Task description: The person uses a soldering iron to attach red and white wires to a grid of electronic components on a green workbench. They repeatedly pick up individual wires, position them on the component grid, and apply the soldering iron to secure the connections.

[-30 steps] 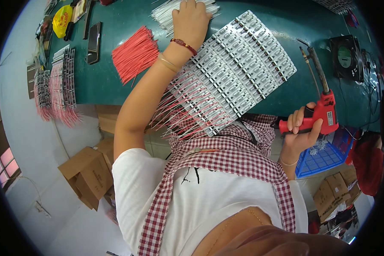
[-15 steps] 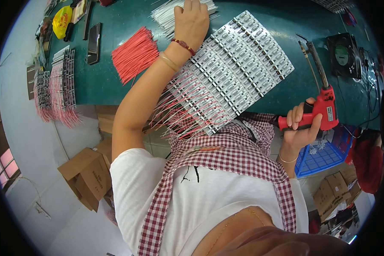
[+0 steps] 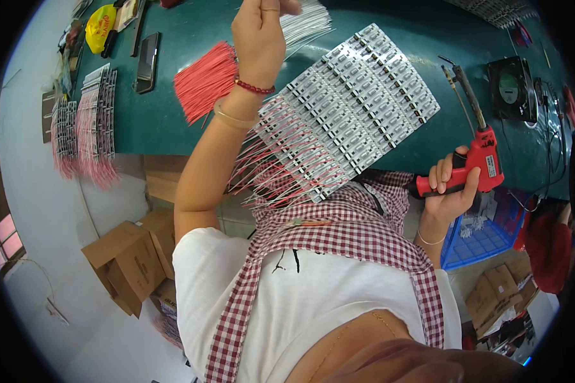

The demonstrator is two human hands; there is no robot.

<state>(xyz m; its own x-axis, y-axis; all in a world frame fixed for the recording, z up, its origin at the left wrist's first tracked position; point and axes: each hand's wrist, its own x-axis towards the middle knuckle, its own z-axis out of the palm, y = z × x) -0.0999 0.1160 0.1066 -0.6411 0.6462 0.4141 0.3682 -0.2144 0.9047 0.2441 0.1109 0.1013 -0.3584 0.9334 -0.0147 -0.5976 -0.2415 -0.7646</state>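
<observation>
My left hand [image 3: 260,39] is at the top edge, between the bundle of red wires [image 3: 203,83] and the bundle of white wires [image 3: 308,27]. Its fingers are bent together, partly cut off by the edge, and what they may hold is hidden. In my right hand [image 3: 451,195] is a red soldering gun [image 3: 489,158], its metal tip pointing up over the table. Between the hands lies a slanted panel of small silvery circuit boards [image 3: 364,96]. Red and white wires [image 3: 287,169] stick out from its near-left rows, overhanging my checked apron.
On the green table [image 3: 153,124], a phone [image 3: 147,62] and wired board strips [image 3: 96,121] lie at left. A black fan-like device [image 3: 512,89] with cables stands at right. Below are a blue basket [image 3: 479,242] and cardboard boxes [image 3: 128,262].
My left hand has drawn back from over the white wires and shifted left, its wrist turned. My right hand keeps the soldering gun in nearly the same place.
</observation>
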